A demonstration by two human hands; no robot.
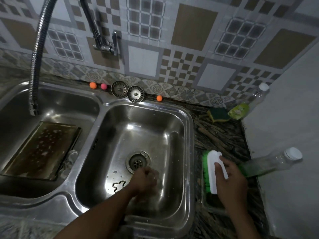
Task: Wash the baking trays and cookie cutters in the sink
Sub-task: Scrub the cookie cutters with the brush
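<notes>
Baking tray (41,150) laid in left basin, cookie cutter (118,185) in right basin beside blurred left hand (144,181), grip indeterminable, white scrub brush (214,171) gripped by right hand (230,179) on tabletop (222,135).

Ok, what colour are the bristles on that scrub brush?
Bright green, under a white handle; the head view shows the scrub brush.

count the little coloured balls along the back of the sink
3: an orange ball and a pink ball left of the two sink strainers, another orange ball to their right. More may be hidden.
</notes>
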